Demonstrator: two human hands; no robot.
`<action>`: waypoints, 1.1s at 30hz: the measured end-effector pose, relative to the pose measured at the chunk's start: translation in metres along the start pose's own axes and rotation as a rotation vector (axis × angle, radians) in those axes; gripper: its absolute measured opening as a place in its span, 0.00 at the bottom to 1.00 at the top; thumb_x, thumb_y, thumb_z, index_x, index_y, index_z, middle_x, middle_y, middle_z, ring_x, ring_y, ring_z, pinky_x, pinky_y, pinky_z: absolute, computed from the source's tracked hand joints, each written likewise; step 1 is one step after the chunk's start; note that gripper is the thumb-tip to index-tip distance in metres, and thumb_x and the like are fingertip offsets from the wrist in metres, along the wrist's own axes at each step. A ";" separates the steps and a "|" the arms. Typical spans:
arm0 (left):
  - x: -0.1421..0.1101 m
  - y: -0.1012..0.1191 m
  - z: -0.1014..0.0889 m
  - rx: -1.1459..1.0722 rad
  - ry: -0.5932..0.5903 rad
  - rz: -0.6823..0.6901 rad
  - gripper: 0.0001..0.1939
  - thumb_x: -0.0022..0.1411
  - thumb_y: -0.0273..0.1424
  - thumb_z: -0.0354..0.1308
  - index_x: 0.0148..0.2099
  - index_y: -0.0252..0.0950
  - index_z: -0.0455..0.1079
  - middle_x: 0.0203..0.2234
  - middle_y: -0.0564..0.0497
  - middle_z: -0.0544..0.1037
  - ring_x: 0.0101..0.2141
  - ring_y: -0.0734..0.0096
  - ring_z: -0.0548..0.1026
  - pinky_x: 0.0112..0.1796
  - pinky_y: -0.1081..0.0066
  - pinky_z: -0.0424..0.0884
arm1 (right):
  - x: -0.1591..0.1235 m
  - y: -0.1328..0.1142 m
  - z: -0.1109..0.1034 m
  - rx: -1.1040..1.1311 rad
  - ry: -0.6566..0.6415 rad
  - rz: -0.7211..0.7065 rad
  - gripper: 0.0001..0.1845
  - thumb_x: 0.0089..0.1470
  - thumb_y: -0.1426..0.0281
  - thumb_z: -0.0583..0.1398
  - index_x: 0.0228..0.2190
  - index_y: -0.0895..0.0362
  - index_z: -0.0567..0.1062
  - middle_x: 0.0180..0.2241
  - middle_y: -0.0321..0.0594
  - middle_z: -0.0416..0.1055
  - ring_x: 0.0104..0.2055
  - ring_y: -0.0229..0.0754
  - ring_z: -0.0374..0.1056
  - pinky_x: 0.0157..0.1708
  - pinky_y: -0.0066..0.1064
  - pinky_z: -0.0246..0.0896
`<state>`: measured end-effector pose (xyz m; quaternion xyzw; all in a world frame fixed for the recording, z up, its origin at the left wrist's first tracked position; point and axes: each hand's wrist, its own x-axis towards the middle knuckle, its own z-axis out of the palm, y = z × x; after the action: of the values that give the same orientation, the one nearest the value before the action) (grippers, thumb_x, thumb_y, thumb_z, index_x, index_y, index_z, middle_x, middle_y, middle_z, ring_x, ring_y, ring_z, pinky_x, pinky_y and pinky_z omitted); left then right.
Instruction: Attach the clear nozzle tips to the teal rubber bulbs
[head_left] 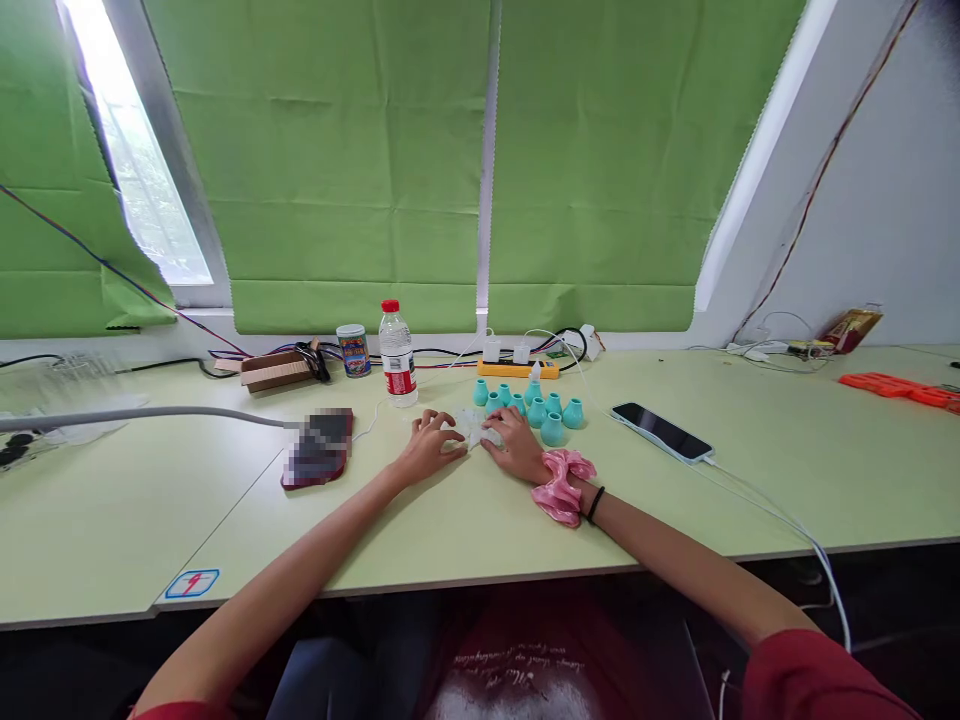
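Small translucent white pieces (469,424) lie in a heap on the table between my hands; they are too small and glossy to name. My left hand (431,447) rests at the heap's left side, fingers apart and curved. On the right side, my right hand (517,446) reaches over the heap's edge with bent, spread fingers touching it. A pink scrunchie (562,486) and a black band are on that wrist. Just behind this hand stand several small turquoise vase-shaped pieces (553,429); one at the back has a whitish tip (535,371) on top.
A yellow power strip (517,369) with plugs lies behind the turquoise pieces. To the left are a bottle with a red cap (397,355), a can (353,351), a cardboard box (279,372) and a blurred-out phone-like item (318,448). A cabled phone (662,432) lies right.
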<state>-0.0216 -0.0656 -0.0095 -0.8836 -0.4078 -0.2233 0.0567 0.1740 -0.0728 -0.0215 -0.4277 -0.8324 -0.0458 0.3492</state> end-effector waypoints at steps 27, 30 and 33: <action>0.012 -0.003 -0.008 -0.222 0.029 -0.088 0.08 0.53 0.31 0.53 0.32 0.36 0.72 0.27 0.48 0.73 0.34 0.65 0.66 0.36 0.66 0.62 | 0.003 -0.010 -0.004 1.091 -0.265 0.563 0.19 0.48 0.64 0.57 0.41 0.60 0.69 0.22 0.39 0.68 0.17 0.31 0.61 0.17 0.25 0.63; 0.010 -0.006 -0.011 -0.364 0.054 -0.137 0.10 0.53 0.32 0.53 0.34 0.35 0.72 0.26 0.49 0.75 0.29 0.70 0.69 0.31 0.70 0.66 | 0.003 -0.008 -0.008 1.188 -0.336 0.625 0.17 0.49 0.66 0.57 0.41 0.59 0.68 0.22 0.40 0.70 0.19 0.32 0.64 0.19 0.26 0.64; 0.009 -0.006 -0.011 -0.516 0.050 -0.160 0.11 0.51 0.33 0.55 0.34 0.34 0.73 0.28 0.49 0.77 0.28 0.71 0.72 0.29 0.73 0.69 | 0.002 -0.008 -0.009 1.247 -0.381 0.647 0.15 0.49 0.67 0.57 0.41 0.58 0.68 0.23 0.39 0.70 0.20 0.33 0.66 0.21 0.25 0.65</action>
<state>-0.0246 -0.0585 0.0042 -0.8279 -0.4045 -0.3455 -0.1779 0.1721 -0.0793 -0.0119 -0.3743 -0.5821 0.6180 0.3730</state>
